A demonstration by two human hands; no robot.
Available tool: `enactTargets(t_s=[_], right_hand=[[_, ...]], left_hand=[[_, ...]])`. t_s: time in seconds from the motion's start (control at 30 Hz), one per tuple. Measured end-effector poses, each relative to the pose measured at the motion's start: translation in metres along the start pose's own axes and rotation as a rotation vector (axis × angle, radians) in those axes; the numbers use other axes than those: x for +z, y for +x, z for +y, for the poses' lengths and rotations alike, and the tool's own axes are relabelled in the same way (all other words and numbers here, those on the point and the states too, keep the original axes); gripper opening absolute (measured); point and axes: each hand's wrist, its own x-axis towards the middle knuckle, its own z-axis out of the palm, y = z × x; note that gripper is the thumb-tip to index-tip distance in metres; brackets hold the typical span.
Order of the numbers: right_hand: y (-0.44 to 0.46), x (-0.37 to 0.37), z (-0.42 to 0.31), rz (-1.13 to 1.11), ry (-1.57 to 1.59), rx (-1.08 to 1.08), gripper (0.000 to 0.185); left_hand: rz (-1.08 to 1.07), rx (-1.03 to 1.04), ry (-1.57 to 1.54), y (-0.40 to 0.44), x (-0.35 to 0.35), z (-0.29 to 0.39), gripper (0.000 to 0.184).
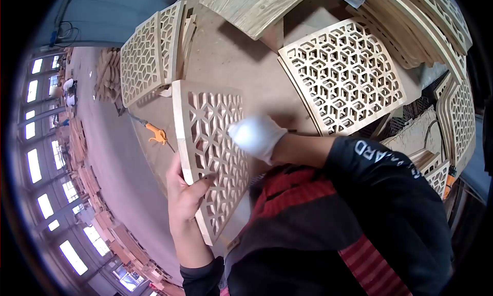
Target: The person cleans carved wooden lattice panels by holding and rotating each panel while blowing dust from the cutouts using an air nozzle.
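A pale wooden lattice panel [218, 157], cut with a geometric pattern, stands tilted in front of my body. My bare left hand [187, 191] grips its left edge near the bottom, thumb on the lattice face and fingers behind. Against the panel's right part is my right hand [257, 137], closed in a white glove and slightly blurred. Small dark tips show on either side of the glove, but what it holds is hidden. An orange air blow gun [156, 134] lies just left of the panel.
Another lattice panel [341, 75] lies flat to the right on a stack. More panels stand at the back left [154, 52] and far right [459, 121]. A plywood board [257, 8] is at the top. A distant person [69, 93] stands by piled wood at left.
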Motion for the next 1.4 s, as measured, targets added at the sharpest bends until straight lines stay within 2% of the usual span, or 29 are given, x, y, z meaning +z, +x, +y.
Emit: enactTargets(t_s=[0.03,0.1,0.13,0.23,0.27,0.37,0.4,0.5,0.53,0.63,0.77,0.8,0.87,0.93,1.0,1.13,1.2,1.23,1.37,1.4], right_hand=[[-0.004,-0.005,0.002,-0.098,0.031,0.068,0.009],[-0.008,-0.069,-0.007,-0.386,-0.071,0.162,0.008],[-0.019,-0.051,-0.001,-0.264,-0.180,0.152,0.008],[-0.015,-0.036,-0.003,-0.120,-0.165,0.041,0.010],[-0.012,-0.024,0.000,0.001,-0.116,0.017,0.012],[-0.006,-0.012,0.001,0.026,-0.107,0.006,0.014],[-0.008,-0.014,0.000,-0.044,-0.059,0.134,0.013],[-0.027,-0.046,0.015,-0.429,-0.307,0.146,0.012],[-0.027,-0.071,0.015,-0.536,-0.390,0.213,0.012],[-0.043,-0.083,0.031,-0.493,-0.287,0.290,0.013],[-0.031,-0.107,0.004,-0.272,-0.066,0.216,0.016],[-0.025,-0.115,-0.008,-0.170,-0.037,0.179,0.015],[-0.016,-0.104,-0.012,0.186,0.131,-0.144,0.014],[-0.005,-0.113,-0.028,0.087,0.236,-0.104,0.012],[0.004,-0.103,-0.033,0.235,0.222,-0.224,0.011],[0.017,-0.084,-0.035,0.383,0.081,-0.421,0.009],[0.031,-0.076,-0.048,0.437,0.132,-0.444,0.008],[0.039,-0.071,-0.053,0.428,0.186,-0.429,0.008],[0.041,-0.083,-0.054,0.216,0.109,-0.361,0.010],[0.041,-0.092,-0.055,0.133,0.058,-0.312,0.011]], left_hand=[[0.020,-0.025,-0.027,-0.001,0.007,0.003,0.063],[0.012,-0.017,-0.065,0.000,0.005,0.002,0.064],[0.023,-0.018,-0.055,0.001,0.005,0.001,0.064],[0.080,-0.022,-0.024,0.000,0.000,-0.001,0.067],[0.114,-0.007,-0.037,0.001,-0.001,0.000,0.068],[0.176,0.001,-0.026,0.004,-0.006,0.000,0.074],[0.198,0.010,-0.033,0.003,-0.001,0.001,0.075],[0.205,0.004,-0.053,0.003,0.003,0.004,0.078],[0.202,0.000,-0.065,0.003,0.004,0.004,0.079],[0.158,0.017,-0.059,0.003,0.004,0.006,0.080],[0.187,0.015,-0.071,0.001,0.008,0.004,0.076],[0.205,-0.005,-0.082,0.001,0.010,0.006,0.074],[0.180,-0.011,-0.087,0.001,0.005,0.003,0.071],[0.178,0.008,-0.104,-0.002,0.006,0.004,0.068],[0.166,-0.001,-0.134,-0.002,0.007,0.004,0.066],[0.176,-0.013,-0.144,0.000,0.005,-0.001,0.062],[0.202,0.000,-0.073,0.001,-0.001,-0.008,0.059],[0.209,0.013,0.022,-0.001,0.006,-0.005,0.058],[0.161,0.022,-0.068,0.000,0.003,-0.006,0.061],[0.162,0.040,-0.058,0.001,0.002,-0.008,0.066]])
